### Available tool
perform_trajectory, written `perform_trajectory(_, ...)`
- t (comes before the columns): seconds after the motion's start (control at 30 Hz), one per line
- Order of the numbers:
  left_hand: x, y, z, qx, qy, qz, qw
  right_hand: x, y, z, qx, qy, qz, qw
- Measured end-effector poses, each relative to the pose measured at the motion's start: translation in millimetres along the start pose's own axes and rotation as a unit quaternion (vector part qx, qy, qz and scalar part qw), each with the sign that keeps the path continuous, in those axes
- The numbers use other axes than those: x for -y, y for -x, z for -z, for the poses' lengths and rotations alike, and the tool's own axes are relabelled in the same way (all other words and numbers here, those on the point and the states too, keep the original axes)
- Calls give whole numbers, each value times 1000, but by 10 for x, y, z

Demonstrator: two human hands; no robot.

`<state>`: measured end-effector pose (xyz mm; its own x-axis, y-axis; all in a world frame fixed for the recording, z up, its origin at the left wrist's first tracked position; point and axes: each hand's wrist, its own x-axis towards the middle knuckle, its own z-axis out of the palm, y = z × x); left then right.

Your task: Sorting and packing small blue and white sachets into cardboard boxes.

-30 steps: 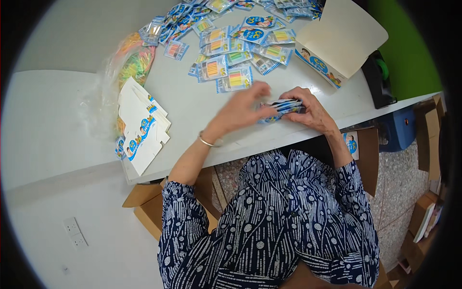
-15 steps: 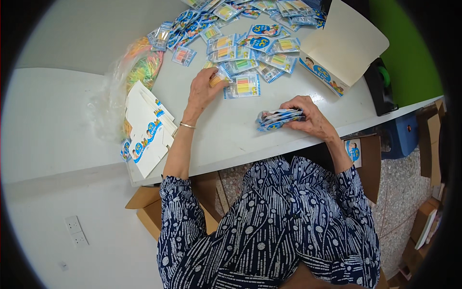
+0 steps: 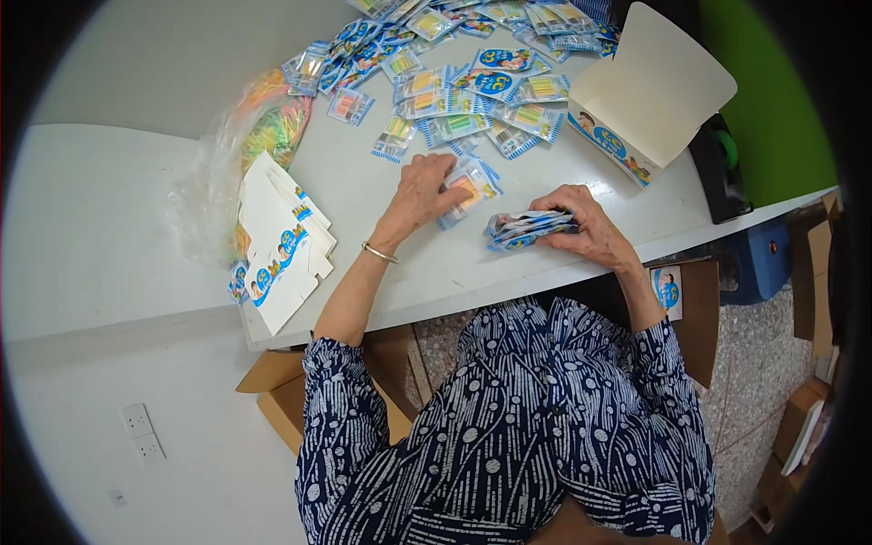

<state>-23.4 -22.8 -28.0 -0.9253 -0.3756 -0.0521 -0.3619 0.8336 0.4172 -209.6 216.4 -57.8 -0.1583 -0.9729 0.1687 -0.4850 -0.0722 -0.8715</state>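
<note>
My right hand [image 3: 589,225] is wrapped round the end of a small stack of blue-and-clear packets [image 3: 525,231] and holds it just above the near part of the table. Thumb and fingers of my left hand [image 3: 420,197] close on the edge of a packet [image 3: 472,189] with yellow and orange sticks inside. It lies to the left of the stack, apart from it; whether a second packet is under it I cannot tell. Beyond my left hand, one packet [image 3: 394,139] lies alone beside a spread group of similar packets [image 3: 445,100].
A heap of packets [image 3: 363,45] covers the far side of the white table [image 3: 409,282]. An open white carton [image 3: 649,86] and a black tape dispenser [image 3: 722,173] stand at right. To the left are flattened cartons [image 3: 277,245] and a plastic bag of coloured sticks [image 3: 272,127].
My left hand has moved right and nearer, bringing a packet from the group toward the stack. My right hand has kept its place and its hold on the stack.
</note>
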Motion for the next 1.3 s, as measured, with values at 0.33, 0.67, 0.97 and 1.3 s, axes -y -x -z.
perform_trajectory(0.33,-172,139,-50,19,157,17,987,-22,-2,-28,-17,-7,21,1000)
perform_trajectory(0.67,945,-336,534,-90,358,196,908,-27,-9,-22,1,0,13,1000)
perform_trajectory(0.97,1321,-218,449,-169,95,181,964,11,-27,-27,-10,-11,30,999)
perform_trajectory(1.3,2305,-934,596,-386,537,286,693,-7,-41,7,13,10,11,1000)
